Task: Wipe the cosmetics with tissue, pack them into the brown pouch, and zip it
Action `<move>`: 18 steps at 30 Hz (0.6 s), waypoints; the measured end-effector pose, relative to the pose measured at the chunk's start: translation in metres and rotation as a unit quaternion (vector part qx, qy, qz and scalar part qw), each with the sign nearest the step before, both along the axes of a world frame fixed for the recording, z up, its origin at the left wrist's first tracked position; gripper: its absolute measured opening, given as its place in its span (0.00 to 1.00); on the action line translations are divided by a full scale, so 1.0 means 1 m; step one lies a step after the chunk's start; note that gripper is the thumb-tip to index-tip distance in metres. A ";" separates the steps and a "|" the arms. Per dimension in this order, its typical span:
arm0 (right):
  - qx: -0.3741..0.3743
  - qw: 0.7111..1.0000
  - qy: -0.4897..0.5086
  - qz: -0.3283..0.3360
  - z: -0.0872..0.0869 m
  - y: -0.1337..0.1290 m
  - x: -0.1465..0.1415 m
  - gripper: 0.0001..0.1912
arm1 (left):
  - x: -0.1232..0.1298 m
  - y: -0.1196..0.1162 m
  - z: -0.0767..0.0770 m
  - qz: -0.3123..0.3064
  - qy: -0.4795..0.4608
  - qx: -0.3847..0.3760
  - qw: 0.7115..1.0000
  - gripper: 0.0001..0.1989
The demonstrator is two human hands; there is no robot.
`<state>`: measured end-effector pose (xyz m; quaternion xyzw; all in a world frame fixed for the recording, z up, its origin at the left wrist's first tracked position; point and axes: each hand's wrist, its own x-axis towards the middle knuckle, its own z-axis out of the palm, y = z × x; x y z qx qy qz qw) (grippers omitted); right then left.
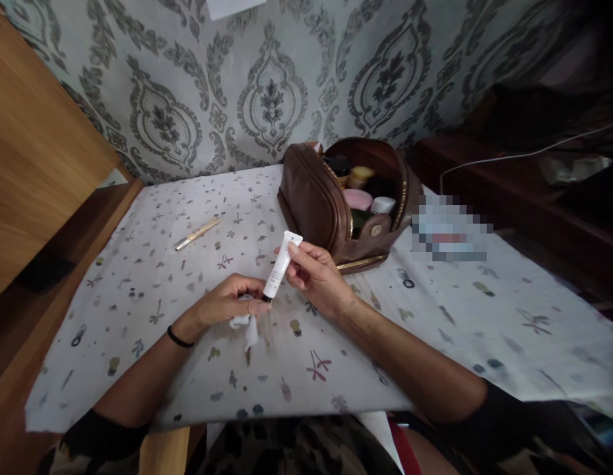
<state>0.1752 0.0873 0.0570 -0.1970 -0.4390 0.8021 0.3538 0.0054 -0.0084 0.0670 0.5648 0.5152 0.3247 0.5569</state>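
Observation:
In my right hand (319,277) is a small white squeeze tube (281,264) with fine print on it, gripped between thumb and fingers near its flat end. The tube slants down to the left, its black cap (267,299) at the lower end. My left hand (237,302) closes its thumb and fingertips at that cap. A crumpled white tissue (251,332) hangs from under the left fingers. Just behind my right hand stands a brown zippered cosmetic bag (311,198), its top open, with a pink-lidded container (358,199) and a white-capped container (383,205) inside.
A slim gold and silver tube (198,233) lies on the patterned white tablecloth (152,277) at the left. A pixelated item (449,231) is right of the bag. Wooden furniture (43,145) borders the left, and patterned wallpaper (271,99) the back. A white cable (524,155) crosses at the right.

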 end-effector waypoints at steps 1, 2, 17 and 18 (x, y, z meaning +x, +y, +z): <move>0.002 1.000 0.000 -0.001 0.000 0.000 0.000 0.20 | 0.000 0.000 0.000 0.000 0.001 -0.003 1.000 0.15; 0.004 1.000 0.000 -0.001 -0.001 0.000 0.000 0.19 | 0.000 0.000 0.000 0.000 0.001 -0.005 1.000 0.15; -0.002 1.000 0.002 0.003 0.001 0.000 0.000 0.20 | -0.001 0.000 -0.001 -0.009 -0.022 -0.015 1.000 0.16; -0.003 1.000 0.003 0.003 0.001 0.000 0.000 0.19 | -0.001 0.000 -0.001 -0.009 -0.025 -0.017 1.000 0.16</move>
